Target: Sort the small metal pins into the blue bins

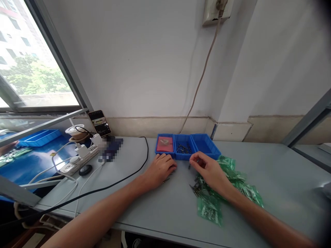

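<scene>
My left hand (160, 169) lies palm down on the table in front of the bins, its fingers curled under. A thin metal piece (165, 180) shows beneath its edge; what the fingers hold is hidden. With thumb and forefinger pinched, my right hand (207, 169) grips a small dark metal pin (189, 166). Below that hand, loose metal pins (197, 187) lie in a pile beside green plastic bags (210, 210) of similar pieces. Ahead stand a blue bin with a red packet (165, 144), a blue bin with dark pins (183, 148), and a third blue bin (204, 143).
A black cable (124, 179) crosses the table on the left. Beyond it are a power strip (77, 163) with plugs, a round black object (85, 169), a propped phone (100, 123) and a lidded cup (75, 131). Metal frame bars (307, 119) flank the table.
</scene>
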Action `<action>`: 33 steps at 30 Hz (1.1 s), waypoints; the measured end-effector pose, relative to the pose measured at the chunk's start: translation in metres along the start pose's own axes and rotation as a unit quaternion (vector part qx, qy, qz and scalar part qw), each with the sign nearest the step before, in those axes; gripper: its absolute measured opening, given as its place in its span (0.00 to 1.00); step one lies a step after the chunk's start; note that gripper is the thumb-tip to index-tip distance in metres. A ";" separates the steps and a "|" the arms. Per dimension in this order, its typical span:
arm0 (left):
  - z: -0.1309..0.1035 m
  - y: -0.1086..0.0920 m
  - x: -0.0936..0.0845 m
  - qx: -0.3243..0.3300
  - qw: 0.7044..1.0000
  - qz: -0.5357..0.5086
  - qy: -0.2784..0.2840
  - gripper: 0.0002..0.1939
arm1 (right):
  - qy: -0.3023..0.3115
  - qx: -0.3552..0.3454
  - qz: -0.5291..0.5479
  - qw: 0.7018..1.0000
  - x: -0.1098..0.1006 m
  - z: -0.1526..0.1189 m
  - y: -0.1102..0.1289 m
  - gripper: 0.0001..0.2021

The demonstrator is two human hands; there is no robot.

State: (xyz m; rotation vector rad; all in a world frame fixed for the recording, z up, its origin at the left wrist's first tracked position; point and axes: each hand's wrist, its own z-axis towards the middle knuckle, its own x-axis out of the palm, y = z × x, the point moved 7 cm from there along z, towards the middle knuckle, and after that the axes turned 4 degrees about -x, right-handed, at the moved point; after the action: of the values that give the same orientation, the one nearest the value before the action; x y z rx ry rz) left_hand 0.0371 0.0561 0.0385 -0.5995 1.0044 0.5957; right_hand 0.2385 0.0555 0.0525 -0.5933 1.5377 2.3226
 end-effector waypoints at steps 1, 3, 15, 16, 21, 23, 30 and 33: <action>0.000 0.000 0.000 -0.001 1.000 0.000 0.002 0.09 | 0.009 -0.029 -0.043 0.999 0.002 0.000 0.000 0.08; 0.000 0.000 0.001 -0.004 1.000 -0.001 0.004 0.08 | 0.037 -0.086 -0.133 0.987 0.008 -0.002 0.000 0.06; -0.001 0.001 0.001 -0.001 1.000 -0.005 0.005 0.08 | 0.119 -0.146 -0.192 0.963 0.020 -0.003 -0.011 0.18; -0.001 0.000 0.000 0.001 1.000 -0.007 0.004 0.09 | 0.114 -0.154 -0.199 0.961 0.020 -0.003 -0.010 0.18; -0.003 -0.008 -0.004 0.006 1.000 -0.021 0.016 0.09 | 0.111 -0.164 -0.275 0.941 0.020 -0.002 -0.012 0.14; -0.004 -0.010 -0.005 0.006 0.999 -0.021 0.027 0.12 | 0.118 -0.157 -0.305 0.932 0.020 -0.002 -0.012 0.11; -0.008 -0.016 -0.005 0.003 0.999 -0.012 0.050 0.22 | 0.118 -0.148 -0.334 0.923 0.023 -0.004 -0.007 0.09; -0.009 -0.017 -0.004 -0.001 0.998 -0.005 0.058 0.28 | 0.102 -0.140 -0.282 0.943 0.020 -0.004 0.000 0.10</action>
State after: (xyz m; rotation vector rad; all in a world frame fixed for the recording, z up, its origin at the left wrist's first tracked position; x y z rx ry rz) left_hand 0.0415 0.0371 0.0417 -0.6459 1.1087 0.5570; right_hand 0.2218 0.0519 0.0412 -1.2005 0.9301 2.0721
